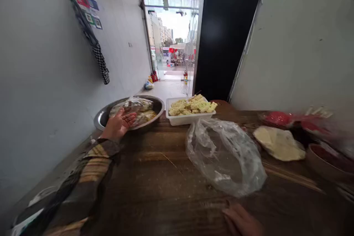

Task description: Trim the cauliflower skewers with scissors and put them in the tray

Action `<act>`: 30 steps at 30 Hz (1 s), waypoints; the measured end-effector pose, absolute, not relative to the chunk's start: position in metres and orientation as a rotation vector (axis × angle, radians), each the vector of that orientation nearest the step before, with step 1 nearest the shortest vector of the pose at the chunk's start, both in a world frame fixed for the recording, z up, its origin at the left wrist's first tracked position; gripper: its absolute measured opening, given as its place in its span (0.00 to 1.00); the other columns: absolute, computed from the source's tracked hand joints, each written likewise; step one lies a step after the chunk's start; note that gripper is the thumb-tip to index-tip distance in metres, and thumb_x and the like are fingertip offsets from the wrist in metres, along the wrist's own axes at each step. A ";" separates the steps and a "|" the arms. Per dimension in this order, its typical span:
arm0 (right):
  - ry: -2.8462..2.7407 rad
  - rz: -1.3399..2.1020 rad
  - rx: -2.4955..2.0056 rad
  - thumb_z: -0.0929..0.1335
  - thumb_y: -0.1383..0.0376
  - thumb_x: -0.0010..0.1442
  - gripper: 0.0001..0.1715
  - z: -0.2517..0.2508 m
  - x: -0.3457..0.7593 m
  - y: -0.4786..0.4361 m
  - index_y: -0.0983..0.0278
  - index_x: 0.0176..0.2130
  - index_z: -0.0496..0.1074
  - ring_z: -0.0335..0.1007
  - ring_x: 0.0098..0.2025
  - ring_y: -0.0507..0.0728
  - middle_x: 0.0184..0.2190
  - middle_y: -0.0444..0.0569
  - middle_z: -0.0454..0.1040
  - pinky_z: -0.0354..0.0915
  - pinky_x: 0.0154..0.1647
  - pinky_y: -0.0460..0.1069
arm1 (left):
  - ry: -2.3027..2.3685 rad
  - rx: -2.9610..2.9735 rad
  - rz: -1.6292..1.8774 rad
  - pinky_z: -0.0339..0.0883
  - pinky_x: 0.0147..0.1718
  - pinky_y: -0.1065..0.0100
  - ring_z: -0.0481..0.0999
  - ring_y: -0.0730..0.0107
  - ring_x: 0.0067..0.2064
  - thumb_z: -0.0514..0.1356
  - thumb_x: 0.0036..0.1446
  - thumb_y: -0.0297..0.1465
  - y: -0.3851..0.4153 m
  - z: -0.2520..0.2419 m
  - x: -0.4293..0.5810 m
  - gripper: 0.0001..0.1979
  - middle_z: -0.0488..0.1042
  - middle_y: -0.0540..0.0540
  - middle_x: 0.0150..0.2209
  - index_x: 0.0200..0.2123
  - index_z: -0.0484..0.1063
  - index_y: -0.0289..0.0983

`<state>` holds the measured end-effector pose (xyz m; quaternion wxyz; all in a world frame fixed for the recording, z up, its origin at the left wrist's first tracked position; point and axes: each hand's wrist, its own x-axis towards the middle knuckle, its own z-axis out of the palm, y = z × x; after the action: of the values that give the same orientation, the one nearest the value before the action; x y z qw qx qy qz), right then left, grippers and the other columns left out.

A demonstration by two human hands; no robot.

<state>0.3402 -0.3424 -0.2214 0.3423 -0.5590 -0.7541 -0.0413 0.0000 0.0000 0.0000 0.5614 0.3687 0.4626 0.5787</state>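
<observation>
My left hand point(119, 123) is stretched out with its fingers apart and the palm turned up. It hovers at the near rim of a wide metal basin point(159, 104), in front of a clear plastic bag point(138, 105) with pale food under it. My right hand point(243, 219) is low at the bottom edge, blurred and partly cut off, so I cannot make out its grip. A crumpled clear plastic bag point(246, 162) lies on the wooden table just beyond it. Cauliflower florets point(193, 105) are heaped in a white plastic tray point(185, 120) at the back.
A thin stick point(171, 164) lies on the wooden table point(155, 191). To the right are a pale flat piece in plastic point(279, 143), a red item point(278, 118) and a bowl point(318, 162) with dark red contents. Walls stand left and right; a glass door is ahead.
</observation>
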 end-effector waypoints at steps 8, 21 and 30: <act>-1.849 0.026 -1.636 0.61 0.66 0.67 0.12 -0.171 0.325 -0.355 0.60 0.43 0.73 0.74 0.34 0.54 0.33 0.47 0.74 0.69 0.35 0.48 | 0.912 0.944 1.134 0.64 0.24 0.75 0.70 0.77 0.24 0.57 0.58 0.28 -0.106 -0.056 0.076 0.08 0.74 0.49 0.26 0.42 0.69 0.34; -1.995 0.025 -1.670 0.71 0.67 0.55 0.39 -0.132 0.365 -0.299 0.58 0.63 0.61 0.60 0.60 0.66 0.61 0.56 0.64 0.61 0.59 0.63 | 1.002 1.329 1.127 0.65 0.29 0.69 0.73 0.69 0.31 0.62 0.48 0.46 -0.142 -0.122 0.142 0.27 0.74 0.47 0.32 0.46 0.68 0.32; -2.178 0.201 -1.555 0.65 0.71 0.61 0.17 -0.166 0.272 -0.250 0.57 0.45 0.77 0.73 0.44 0.58 0.44 0.50 0.77 0.70 0.44 0.51 | 0.996 2.051 1.208 0.69 0.46 0.56 0.74 0.60 0.45 0.54 0.58 0.36 -0.144 -0.125 0.139 0.17 0.73 0.40 0.45 0.49 0.70 0.35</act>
<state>0.2721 -0.2500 -0.1659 0.2270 -0.5644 -0.7903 0.0730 0.1386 -0.1443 -0.1246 0.2769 0.7638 0.3710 0.4497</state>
